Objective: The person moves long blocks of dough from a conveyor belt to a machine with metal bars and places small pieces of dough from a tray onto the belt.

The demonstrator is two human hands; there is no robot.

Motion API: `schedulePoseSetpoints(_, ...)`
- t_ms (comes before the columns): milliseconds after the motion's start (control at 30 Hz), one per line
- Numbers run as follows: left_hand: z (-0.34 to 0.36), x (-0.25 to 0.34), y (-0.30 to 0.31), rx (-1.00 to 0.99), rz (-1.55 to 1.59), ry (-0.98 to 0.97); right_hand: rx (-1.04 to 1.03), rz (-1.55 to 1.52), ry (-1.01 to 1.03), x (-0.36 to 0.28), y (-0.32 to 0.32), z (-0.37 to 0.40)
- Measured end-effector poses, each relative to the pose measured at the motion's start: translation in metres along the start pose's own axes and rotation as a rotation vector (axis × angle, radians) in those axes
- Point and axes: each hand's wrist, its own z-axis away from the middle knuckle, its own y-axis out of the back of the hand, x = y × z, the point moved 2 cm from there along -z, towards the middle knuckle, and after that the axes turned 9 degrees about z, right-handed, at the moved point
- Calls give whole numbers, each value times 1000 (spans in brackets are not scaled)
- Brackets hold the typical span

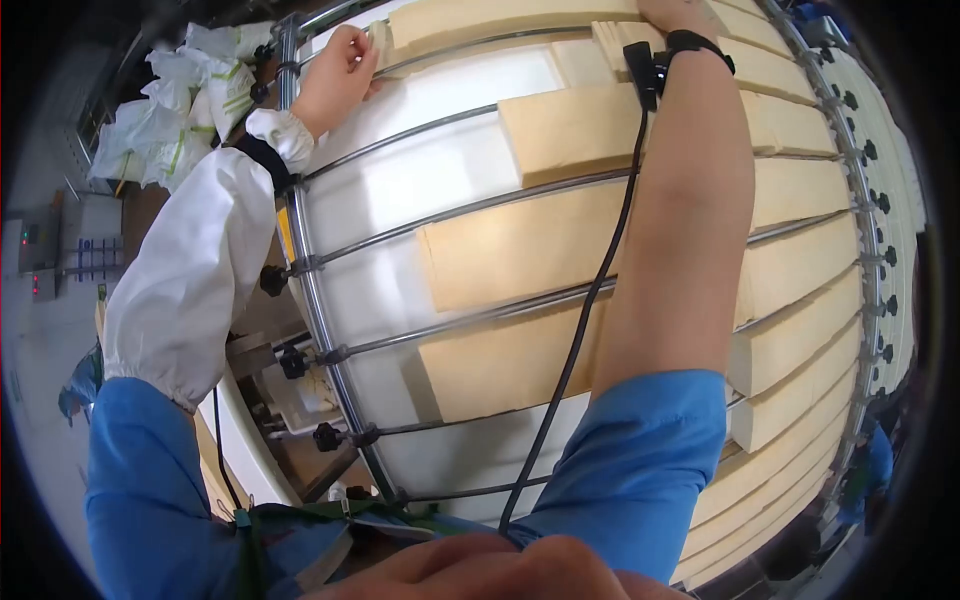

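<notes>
At the far left of the rack, my left hand (338, 78) has its fingers curled closed against the narrow end of a long beige slab (480, 22). The slab looks soft and floury, and its material is hard to name. My right hand (680, 14) reaches the top edge of the view, where its fingers are cut off. Just below it, a short beige block (622, 45) with grooved lines lies in the same lane. A black wrist strap (700, 45) with a small device and a black cable (600, 270) is on my right wrist.
Metal rods (470, 215) divide the white surface (370, 290) into lanes, several holding beige slabs (520, 245). A side rail (318, 300) with black knobs (292, 362) runs along the left. White plastic bags (185, 110) are piled at upper left. The cable hangs across the lanes.
</notes>
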Motion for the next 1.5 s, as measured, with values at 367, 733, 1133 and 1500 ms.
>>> schedulePoseSetpoints(367,-2,7,-12,-19,-12,2,-6,5,34,8,-8,-13)
schedulePoseSetpoints(733,-65,26,-66,14,-321,-188,319,-193,6,67,-3,-24)
schedulePoseSetpoints(1133,8,122,-43,349,-340,-259,542,-500,157,138,66,116)
schedulePoseSetpoints(1500,491,163,151,245,-542,166,292,-740,1295,-208,136,407)
